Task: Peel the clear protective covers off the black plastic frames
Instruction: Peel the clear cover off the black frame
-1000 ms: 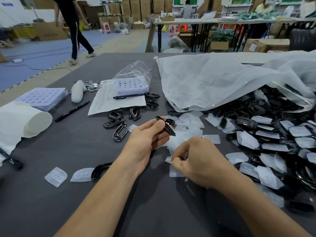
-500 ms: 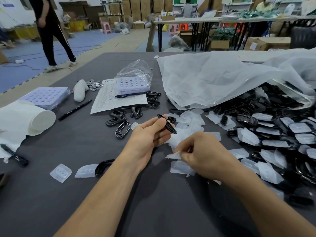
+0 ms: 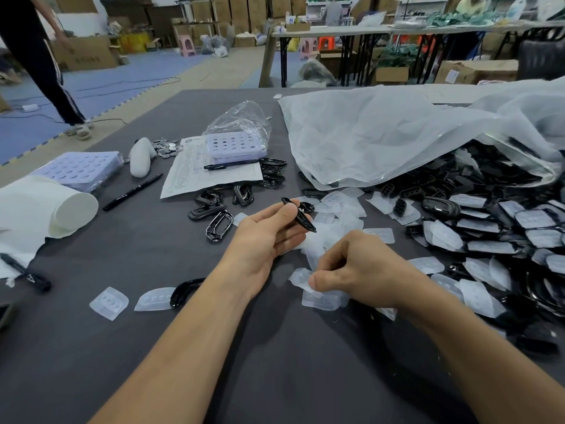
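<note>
1. We see the left hand (image 3: 266,237) raised just above the grey tabletop (image 3: 275,362). Its thumb and fingers are closed on a black frame (image 3: 301,217), which it holds edge-on and tilted.
2. The right hand (image 3: 363,270) sits lower and nearer to us, with its fingers curled. Its thumb pinches a clear cover (image 3: 299,275) that pokes out to the left, apart from the frame.
3. Beyond both hands, loose covers (image 3: 342,215) lie in a pale pile on the tabletop.
4. To the right, a heap (image 3: 489,240) of black frames, many with covers on, spills from a large clear bag (image 3: 397,133).
5. Left of the held frame, a few bare frames (image 3: 214,209) lie beside a printed sheet (image 3: 195,169). A black pen (image 3: 133,192) lies further left.
</note>
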